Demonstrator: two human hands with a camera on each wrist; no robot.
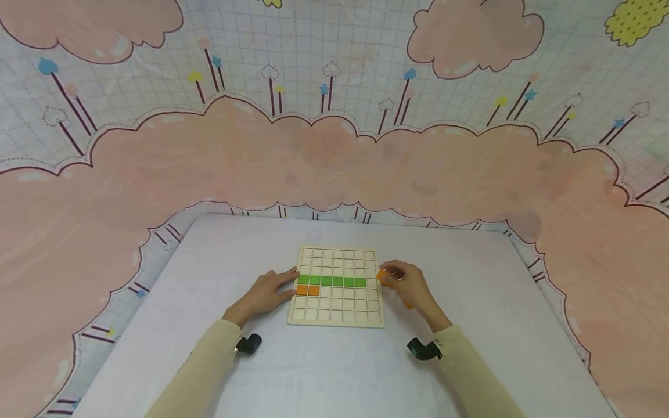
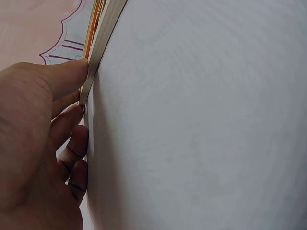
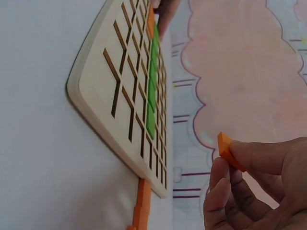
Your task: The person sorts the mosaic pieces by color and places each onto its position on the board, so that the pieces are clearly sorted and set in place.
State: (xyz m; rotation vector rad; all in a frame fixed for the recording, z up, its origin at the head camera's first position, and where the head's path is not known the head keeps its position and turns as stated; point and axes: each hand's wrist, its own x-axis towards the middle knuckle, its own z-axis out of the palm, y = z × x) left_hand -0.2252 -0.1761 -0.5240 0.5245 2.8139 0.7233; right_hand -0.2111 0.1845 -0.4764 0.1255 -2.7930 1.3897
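A square wooden grid board (image 1: 335, 320) lies flat on the white table. One of its rows holds several green tiles (image 1: 331, 281) from the left side on, and the rightmost cell of that row is bare. Just below, at the left end, sit two orange tiles (image 1: 308, 290). My left hand (image 1: 263, 292) rests at the board's left edge, thumb and index finger extended against it. Beyond the right edge, my right hand (image 1: 410, 284) pinches an orange tile (image 3: 230, 152) between thumb and fingers, above the table.
More orange tiles (image 3: 141, 206) lie in a line on the table by the board's right side, partly hidden by my right hand in the head view. Behind the white table (image 1: 324, 371) hangs a cloud-patterned cloth (image 1: 334, 162).
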